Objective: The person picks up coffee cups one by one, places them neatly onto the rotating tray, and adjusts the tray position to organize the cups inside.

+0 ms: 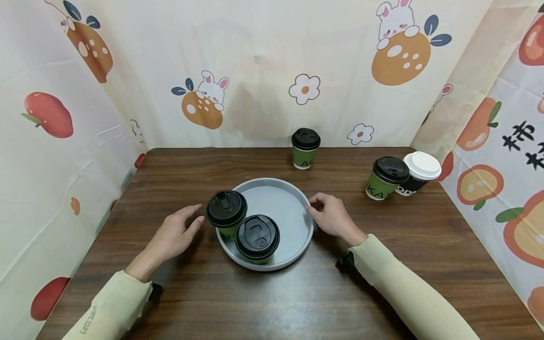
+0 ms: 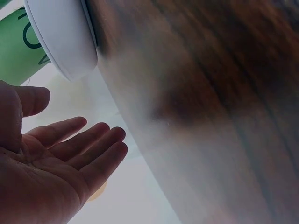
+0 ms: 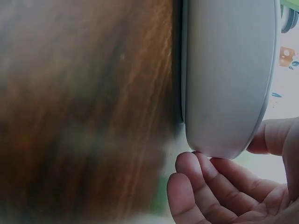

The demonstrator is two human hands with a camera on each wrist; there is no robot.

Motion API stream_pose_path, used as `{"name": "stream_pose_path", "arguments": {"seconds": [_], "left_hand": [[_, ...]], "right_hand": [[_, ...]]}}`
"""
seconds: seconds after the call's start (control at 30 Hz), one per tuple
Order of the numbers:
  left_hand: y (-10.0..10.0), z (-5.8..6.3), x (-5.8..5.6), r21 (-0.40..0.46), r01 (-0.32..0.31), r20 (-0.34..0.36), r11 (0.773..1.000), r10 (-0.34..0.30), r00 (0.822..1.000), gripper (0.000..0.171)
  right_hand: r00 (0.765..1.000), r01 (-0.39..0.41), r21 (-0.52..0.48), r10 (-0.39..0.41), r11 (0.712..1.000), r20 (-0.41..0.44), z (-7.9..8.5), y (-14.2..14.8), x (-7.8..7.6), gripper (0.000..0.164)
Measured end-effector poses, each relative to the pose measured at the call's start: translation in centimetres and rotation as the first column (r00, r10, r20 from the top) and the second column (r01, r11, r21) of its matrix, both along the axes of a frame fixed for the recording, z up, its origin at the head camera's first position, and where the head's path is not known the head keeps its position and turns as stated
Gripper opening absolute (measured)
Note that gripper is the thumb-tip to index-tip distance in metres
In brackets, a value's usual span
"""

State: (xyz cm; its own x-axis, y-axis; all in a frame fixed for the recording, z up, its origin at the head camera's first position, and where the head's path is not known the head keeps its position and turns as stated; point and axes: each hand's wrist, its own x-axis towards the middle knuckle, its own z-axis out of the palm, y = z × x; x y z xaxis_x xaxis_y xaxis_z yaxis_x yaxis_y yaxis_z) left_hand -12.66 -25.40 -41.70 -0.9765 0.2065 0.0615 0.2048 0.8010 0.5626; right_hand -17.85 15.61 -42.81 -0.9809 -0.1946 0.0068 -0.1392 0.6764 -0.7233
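Left of the frame's centre, the left hand (image 1: 172, 234) is relaxed and empty beside two lidded cups (image 1: 257, 238) on the central tray (image 1: 291, 212); rightward, the right hand (image 1: 333, 216) pinches the tray's rim, probably to steady it.

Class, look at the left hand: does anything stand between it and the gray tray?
Nothing visible does. Only a strip of tabletop separates the left hand from the near rim of the tray. The black-lidded green cup closest to that hand stands on the tray, not in the gap.
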Motion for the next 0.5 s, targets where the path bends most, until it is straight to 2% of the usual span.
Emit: {"name": "stream_pose_path", "arguments": {"seconds": [0.5], "left_hand": [[-0.20, 0.04, 0.34, 0.016, -0.001, -0.005, 1.000, 0.001, 1.000, 0.049]], "right_hand": [[1.000, 0.024, -0.007, -0.025, 1.000, -0.009, -0.22, 0.07, 0.53, 0.014]]}}
